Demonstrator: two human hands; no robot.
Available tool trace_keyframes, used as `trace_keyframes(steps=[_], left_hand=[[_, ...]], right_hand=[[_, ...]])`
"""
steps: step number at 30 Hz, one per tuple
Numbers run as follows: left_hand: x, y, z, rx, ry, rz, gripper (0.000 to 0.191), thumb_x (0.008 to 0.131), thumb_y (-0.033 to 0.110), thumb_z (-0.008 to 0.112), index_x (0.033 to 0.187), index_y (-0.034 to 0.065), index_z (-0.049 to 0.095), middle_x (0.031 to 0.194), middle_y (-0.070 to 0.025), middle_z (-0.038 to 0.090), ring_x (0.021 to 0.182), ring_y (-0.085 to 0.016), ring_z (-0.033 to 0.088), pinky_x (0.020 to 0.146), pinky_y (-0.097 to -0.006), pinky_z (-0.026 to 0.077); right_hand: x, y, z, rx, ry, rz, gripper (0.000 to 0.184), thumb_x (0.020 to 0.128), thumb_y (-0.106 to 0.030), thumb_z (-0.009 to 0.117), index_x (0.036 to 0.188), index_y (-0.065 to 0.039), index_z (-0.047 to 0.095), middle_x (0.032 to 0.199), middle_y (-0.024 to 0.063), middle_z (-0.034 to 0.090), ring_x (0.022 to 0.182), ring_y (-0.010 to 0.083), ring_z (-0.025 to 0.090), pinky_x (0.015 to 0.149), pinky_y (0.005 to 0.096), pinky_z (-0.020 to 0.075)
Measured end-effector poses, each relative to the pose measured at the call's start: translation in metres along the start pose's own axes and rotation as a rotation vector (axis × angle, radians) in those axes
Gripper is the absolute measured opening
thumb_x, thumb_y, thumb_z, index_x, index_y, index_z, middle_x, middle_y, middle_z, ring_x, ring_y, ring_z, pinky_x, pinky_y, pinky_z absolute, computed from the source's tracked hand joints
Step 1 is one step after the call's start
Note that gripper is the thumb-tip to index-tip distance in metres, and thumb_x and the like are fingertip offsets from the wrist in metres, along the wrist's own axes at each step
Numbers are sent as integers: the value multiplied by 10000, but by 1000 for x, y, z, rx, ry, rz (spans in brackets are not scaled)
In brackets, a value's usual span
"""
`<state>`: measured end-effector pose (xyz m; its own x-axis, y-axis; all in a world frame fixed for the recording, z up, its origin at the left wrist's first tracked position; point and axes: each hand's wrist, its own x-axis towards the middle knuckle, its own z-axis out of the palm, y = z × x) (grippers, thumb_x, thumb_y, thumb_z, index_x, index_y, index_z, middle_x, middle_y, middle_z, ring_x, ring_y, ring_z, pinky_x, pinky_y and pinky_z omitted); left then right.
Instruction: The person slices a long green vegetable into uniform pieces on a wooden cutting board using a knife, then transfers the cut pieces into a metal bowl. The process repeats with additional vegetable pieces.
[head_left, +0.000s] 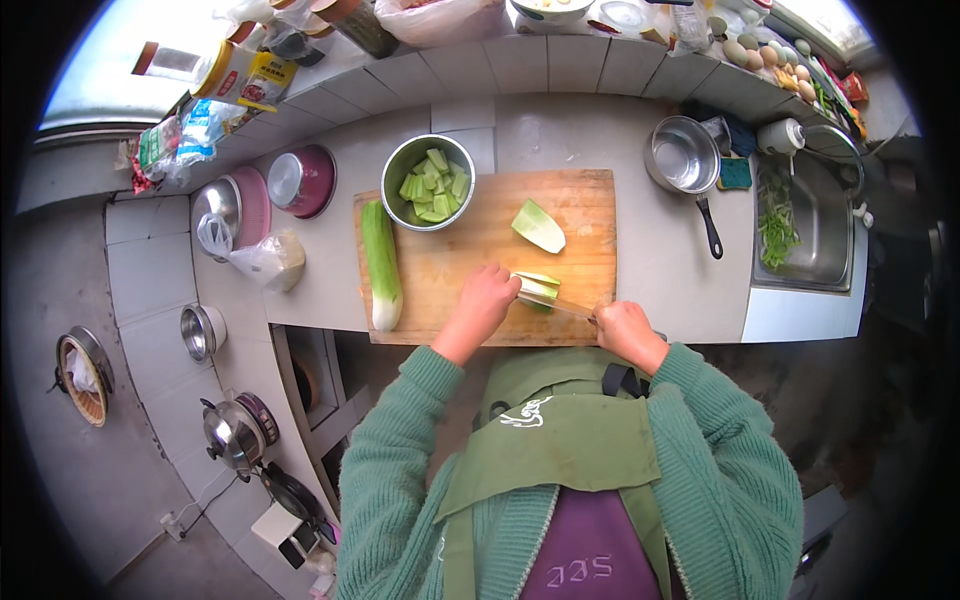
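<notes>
My left hand (486, 298) is at the middle of a wooden cutting board (450, 277), fingers bent over a cut green vegetable piece (541, 289). A kitchen knife (559, 304) is in my right hand (630, 334), near the board's front edge. Its blade lies across the strips by my left fingertips, which hide part of it. Behind them, a larger pale-green wedge (540, 226) rests on the board. Along the left side lies a long green vegetable (382, 262) with a whitish end. A metal bowl (385, 184) of green chunks (435, 187) stands at the board's back left.
Right of the board is a saucepan (682, 156), its black handle pointing forward. Beyond it, a steel sink (825, 240) holds green scraps (778, 236). A red basin (301, 181) and a tied plastic bag (274, 259) stand left. Jars and eggs (769, 56) line the back ledge.
</notes>
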<state>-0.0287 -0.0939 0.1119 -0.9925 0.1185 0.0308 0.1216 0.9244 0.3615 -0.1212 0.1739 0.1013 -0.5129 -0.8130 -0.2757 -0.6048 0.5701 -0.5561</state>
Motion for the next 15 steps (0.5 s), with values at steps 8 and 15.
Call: trace_keyframes(steps=[8,15], left_hand=[[-5,-7,9,0,-8,46,81,722,13,601,763,63,553,757,-93,549,799,-297,569,708,-412,484],[-2,-8,7,-58,-31,24,79,725,0,590,759,52,541,755,-103,536,792,-308,563,694,-426,485]], right_hand=[[-6,2,26,2,33,26,40,667,-37,615,661,-17,650,667,226,636,640,410,647,599,504,524],[-6,-2,27,-6,30,62,38,673,-32,613,664,-6,638,685,225,641,668,410,649,619,511,520]])
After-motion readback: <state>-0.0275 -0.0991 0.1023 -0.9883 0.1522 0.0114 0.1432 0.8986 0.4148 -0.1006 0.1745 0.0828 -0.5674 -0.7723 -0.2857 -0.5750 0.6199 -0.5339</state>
